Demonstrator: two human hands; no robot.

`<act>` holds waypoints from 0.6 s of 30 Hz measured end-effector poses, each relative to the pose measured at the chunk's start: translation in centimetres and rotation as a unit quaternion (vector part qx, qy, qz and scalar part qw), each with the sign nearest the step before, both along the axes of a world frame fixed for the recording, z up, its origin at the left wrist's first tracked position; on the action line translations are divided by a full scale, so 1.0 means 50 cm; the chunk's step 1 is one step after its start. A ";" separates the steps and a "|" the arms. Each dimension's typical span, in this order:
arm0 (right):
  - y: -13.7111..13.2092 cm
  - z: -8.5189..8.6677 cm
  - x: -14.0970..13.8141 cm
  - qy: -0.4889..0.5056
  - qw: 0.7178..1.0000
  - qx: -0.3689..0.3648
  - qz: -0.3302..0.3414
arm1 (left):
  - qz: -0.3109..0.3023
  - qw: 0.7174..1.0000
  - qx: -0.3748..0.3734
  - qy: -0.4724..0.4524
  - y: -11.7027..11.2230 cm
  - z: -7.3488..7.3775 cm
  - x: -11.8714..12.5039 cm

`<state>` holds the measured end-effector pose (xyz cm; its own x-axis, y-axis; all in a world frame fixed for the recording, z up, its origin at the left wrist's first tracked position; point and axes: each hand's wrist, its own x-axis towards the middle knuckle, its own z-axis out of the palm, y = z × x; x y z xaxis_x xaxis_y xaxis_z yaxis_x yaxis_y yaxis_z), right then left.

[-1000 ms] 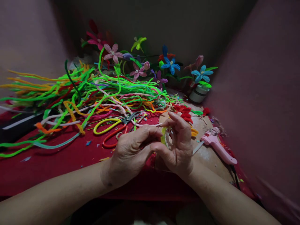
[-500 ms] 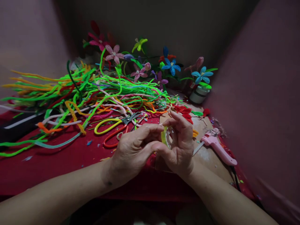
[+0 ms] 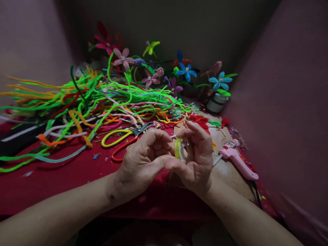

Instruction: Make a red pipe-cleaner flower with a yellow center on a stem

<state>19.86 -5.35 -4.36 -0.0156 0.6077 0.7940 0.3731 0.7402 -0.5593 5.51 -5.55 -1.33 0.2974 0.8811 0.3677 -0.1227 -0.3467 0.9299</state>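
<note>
The right hand (image 3: 197, 160) closes around a small tape roll (image 3: 180, 150), above the near edge of the table (image 3: 64, 184); the left hand (image 3: 142, 162) pinches its rim. The roll seems light, stiff, sticky; best held by its sides.

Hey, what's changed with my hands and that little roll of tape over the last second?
The left hand has arched up, its fingers curling tighter toward the rim of the tape roll, which now shows more of its yellow-green edge. The right hand still holds the roll in the same spot. The scissors, pink glue gun and pipe cleaner pile have not moved.
</note>
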 end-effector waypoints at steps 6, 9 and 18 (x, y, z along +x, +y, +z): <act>-0.002 0.000 0.006 -0.029 0.999 -0.001 0.017 | 0.006 0.999 -0.020 0.036 0.007 0.011 -0.001; -0.002 0.000 0.006 -0.045 0.999 -0.010 0.019 | 0.022 0.997 0.007 0.080 0.008 0.013 -0.004; 0.000 0.008 0.002 -0.078 0.994 0.052 -0.061 | -0.204 0.931 -0.298 -0.056 0.021 0.010 0.001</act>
<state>19.98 -5.33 -3.96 -0.0752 0.5281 0.8459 0.5394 0.7350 -0.4109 5.56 -4.48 -0.81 0.6419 0.7600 -0.1020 -0.2380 0.3239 0.9157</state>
